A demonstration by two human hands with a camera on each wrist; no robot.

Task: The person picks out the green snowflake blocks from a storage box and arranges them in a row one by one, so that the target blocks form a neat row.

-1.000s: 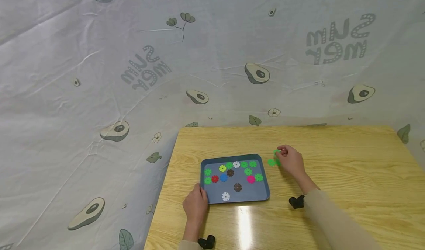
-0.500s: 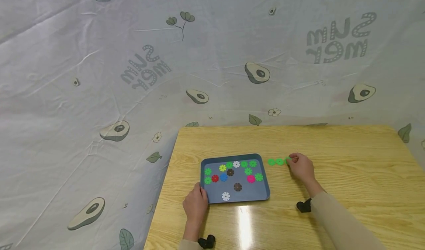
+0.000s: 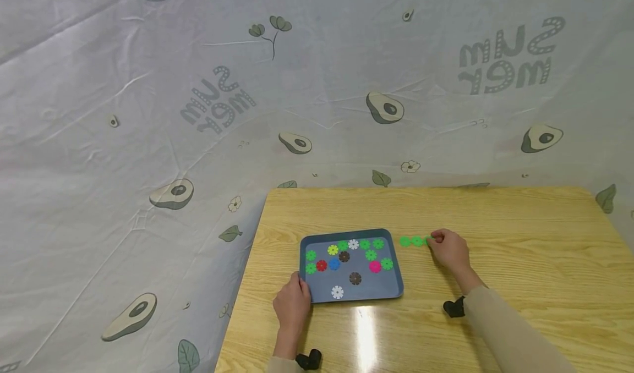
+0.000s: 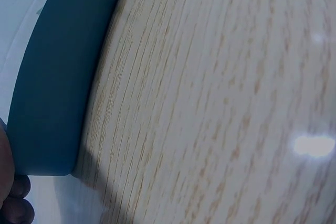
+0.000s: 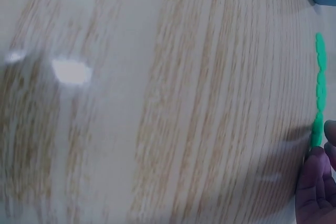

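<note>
My left hand (image 3: 292,306) grips the blue-grey tray (image 3: 324,285) at its front left corner, thumb along the rim. In the left wrist view a few fingertips (image 4: 19,208) show beside the tray's corner. To the right of the tray, my right hand (image 3: 449,250) pinches a green snowflake disc (image 5: 317,131) at the table. That disc lines up with two other green snowflake discs (image 3: 411,241), forming a short row. Its far part is hidden by the fingers.
Inside the tray lie several more snowflake discs: green, a red one (image 3: 321,265), a blue one (image 3: 334,264), a pink one (image 3: 375,266), plus yellow, white and brown. A wooden table (image 3: 520,263) bears everything. Behind it hangs a printed cloth (image 3: 327,59).
My right hand has shifted right, bringing its green disc from above the two others down to the right end of their row. The left hand and tray have stayed put.
</note>
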